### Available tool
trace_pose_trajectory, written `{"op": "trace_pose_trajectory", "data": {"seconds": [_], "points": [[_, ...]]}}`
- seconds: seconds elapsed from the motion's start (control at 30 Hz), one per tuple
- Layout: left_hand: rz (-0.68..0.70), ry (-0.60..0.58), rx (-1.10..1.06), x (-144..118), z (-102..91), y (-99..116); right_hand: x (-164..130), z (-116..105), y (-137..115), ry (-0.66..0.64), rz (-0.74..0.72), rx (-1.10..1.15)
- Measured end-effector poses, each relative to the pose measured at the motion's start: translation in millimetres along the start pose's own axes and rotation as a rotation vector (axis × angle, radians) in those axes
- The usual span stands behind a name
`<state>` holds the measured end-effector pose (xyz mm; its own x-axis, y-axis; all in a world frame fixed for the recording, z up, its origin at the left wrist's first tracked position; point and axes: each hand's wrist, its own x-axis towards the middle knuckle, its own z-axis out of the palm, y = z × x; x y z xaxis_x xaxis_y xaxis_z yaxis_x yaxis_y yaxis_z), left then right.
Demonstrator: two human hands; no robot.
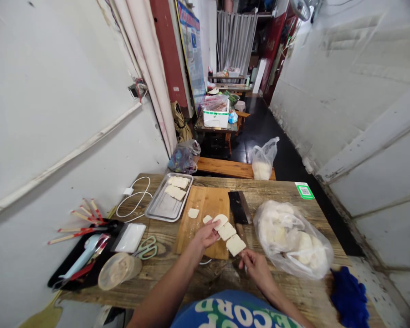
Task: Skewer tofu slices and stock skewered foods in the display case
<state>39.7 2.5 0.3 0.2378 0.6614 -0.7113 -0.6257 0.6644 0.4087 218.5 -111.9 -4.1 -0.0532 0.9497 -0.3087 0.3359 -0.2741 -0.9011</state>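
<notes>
Your right hand [256, 266] pinched a skewer threaded through white slices [235, 244] on the cutting board [205, 214]; your left hand [207, 234] gripped the far slice [220, 220], which could've split if pushed crookedly.

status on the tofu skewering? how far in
Done: a few white slices lie in the metal tray. In hand: the left hand touches a row of slices on the cutting board; the right hand is at the nearest slice. Left: the plastic bag looks full.
</notes>
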Motion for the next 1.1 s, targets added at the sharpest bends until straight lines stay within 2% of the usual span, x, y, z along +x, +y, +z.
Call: {"op": "trace_pose_trajectory", "data": {"seconds": [0.17, 0.27, 0.43, 0.53, 0.8, 1.1], "points": [[0.022, -0.047, -0.094, -5, 9.6, -3, 5, 6, 4, -0.013, 0.033, 0.200], [-0.001, -0.062, -0.064, -12, 16.0, -17, 9, 10, 0, 0.003, 0.028, 0.282], [0.047, -0.081, -0.018, -23, 24.8, -47, 14, 15, -12, 0.008, 0.010, 0.350], [0.070, -0.090, -0.002, -27, 27.5, -54, 13, 16, -15, 0.018, -0.023, 0.342], [0.107, -0.004, -0.019, -25, 33.2, -39, 0, 10, -1, 0.048, -0.093, 0.180], [0.151, 0.013, 0.068, -24, 39.5, -40, 1, 13, -1, 0.093, -0.114, 0.195]]}}
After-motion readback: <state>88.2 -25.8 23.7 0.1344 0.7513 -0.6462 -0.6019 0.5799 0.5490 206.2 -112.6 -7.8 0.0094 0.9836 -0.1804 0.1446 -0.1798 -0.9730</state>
